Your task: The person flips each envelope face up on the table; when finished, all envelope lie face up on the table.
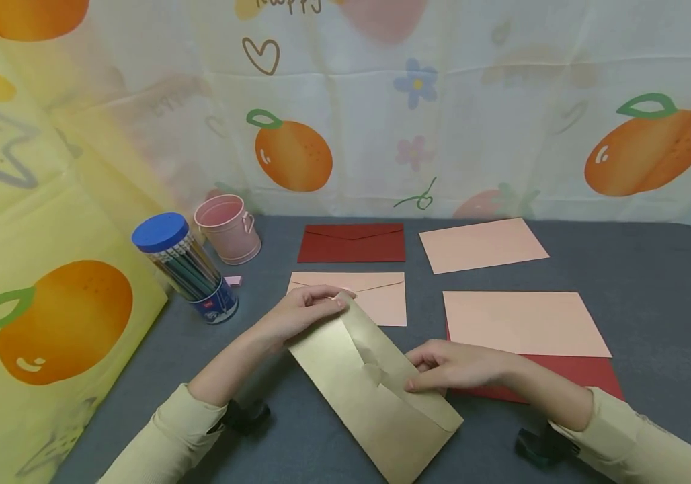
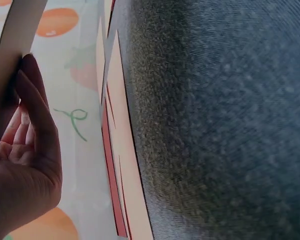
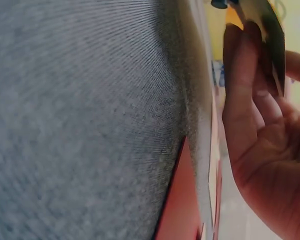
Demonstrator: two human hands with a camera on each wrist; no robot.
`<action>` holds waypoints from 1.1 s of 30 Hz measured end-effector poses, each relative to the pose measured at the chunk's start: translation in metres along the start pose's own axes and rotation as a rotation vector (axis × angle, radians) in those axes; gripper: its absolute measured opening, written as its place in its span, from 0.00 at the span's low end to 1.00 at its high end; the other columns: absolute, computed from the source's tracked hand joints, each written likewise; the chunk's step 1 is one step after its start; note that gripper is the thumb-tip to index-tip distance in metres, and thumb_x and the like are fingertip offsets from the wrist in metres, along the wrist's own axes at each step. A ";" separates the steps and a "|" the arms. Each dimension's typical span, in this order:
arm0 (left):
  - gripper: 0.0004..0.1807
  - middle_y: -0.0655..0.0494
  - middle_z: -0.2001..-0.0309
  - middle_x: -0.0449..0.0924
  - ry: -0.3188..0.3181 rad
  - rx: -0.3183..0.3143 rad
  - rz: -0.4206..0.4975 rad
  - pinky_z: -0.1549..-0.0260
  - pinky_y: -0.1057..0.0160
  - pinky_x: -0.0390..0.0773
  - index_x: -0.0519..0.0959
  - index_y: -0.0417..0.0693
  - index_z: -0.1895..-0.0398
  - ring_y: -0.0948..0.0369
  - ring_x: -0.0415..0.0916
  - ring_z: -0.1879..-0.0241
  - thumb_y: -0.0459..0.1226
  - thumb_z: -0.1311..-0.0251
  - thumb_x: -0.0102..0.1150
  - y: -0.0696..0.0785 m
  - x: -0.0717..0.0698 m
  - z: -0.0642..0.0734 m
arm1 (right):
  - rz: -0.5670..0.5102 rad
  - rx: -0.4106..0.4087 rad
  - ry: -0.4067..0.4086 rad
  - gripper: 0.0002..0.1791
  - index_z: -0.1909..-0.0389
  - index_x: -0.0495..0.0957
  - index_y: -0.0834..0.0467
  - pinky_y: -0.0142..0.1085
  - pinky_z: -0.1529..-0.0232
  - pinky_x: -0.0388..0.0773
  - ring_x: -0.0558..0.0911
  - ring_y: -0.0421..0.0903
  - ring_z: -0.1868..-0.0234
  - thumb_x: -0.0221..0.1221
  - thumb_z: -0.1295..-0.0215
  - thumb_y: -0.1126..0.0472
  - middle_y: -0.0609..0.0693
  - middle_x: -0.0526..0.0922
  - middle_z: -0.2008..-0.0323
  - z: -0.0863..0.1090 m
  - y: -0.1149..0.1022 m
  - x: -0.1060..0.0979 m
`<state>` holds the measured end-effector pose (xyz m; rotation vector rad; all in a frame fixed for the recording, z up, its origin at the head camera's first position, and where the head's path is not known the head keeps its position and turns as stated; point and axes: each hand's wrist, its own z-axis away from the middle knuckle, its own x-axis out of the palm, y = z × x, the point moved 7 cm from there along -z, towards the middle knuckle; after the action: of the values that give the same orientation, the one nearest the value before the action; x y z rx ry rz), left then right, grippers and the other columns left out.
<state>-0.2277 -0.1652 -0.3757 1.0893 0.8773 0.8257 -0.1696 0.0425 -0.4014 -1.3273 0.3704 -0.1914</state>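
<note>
A gold envelope [image 1: 351,383] is held slanting above the table in the head view, its flap side up and the flap edge bulging a little near the middle. My left hand [image 1: 300,312] pinches its upper end, thumb on top. On the right long edge, my right hand [image 1: 466,366] grips the envelope between thumb and fingers. The right wrist view shows that hand [image 3: 267,135] with fingers beneath the envelope [image 3: 265,25]. Behind the left hand lies a pale pink envelope [image 1: 382,306], partly covered.
A red envelope [image 1: 351,243] lies at the back. To the right are a pink envelope [image 1: 481,247] and another pink one [image 1: 521,323] overlapping a red envelope [image 1: 581,373]. At left stand a pencil tub [image 1: 191,269] with blue lid, a pink bucket [image 1: 230,232] and a small pink block [image 1: 233,281].
</note>
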 end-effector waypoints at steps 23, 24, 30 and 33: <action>0.19 0.52 0.66 0.82 0.096 -0.043 -0.156 0.65 0.62 0.79 0.76 0.38 0.47 0.59 0.77 0.66 0.39 0.37 0.63 -0.036 -0.062 0.037 | -0.004 0.129 0.392 0.13 0.56 0.81 0.64 0.39 0.66 0.84 0.82 0.44 0.68 0.65 0.37 0.60 0.52 0.84 0.68 -0.006 0.017 -0.045; 0.19 0.51 0.67 0.82 0.083 -0.035 -0.186 0.65 0.62 0.79 0.77 0.38 0.48 0.59 0.77 0.67 0.39 0.37 0.63 -0.036 -0.064 0.038 | 0.019 0.132 0.405 0.13 0.56 0.81 0.63 0.39 0.66 0.84 0.82 0.44 0.69 0.65 0.37 0.60 0.52 0.84 0.69 -0.007 0.016 -0.045; 0.17 0.50 0.69 0.79 0.006 -0.025 -0.323 0.65 0.62 0.81 0.79 0.37 0.53 0.57 0.76 0.67 0.40 0.39 0.65 -0.039 -0.067 0.039 | 0.191 0.119 0.440 0.12 0.58 0.84 0.60 0.38 0.69 0.83 0.82 0.44 0.77 0.67 0.40 0.59 0.49 0.81 0.77 -0.013 0.009 -0.048; 0.16 0.50 0.68 0.79 -0.020 -0.034 -0.375 0.66 0.63 0.80 0.80 0.38 0.55 0.56 0.76 0.66 0.40 0.39 0.66 -0.042 -0.067 0.039 | 0.273 0.099 0.446 0.11 0.59 0.84 0.58 0.37 0.69 0.82 0.83 0.44 0.78 0.68 0.40 0.59 0.47 0.81 0.78 -0.016 0.007 -0.047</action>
<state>-0.2157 -0.2500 -0.3958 0.8656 1.0085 0.5145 -0.2199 0.0457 -0.4039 -1.1161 0.9020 -0.2723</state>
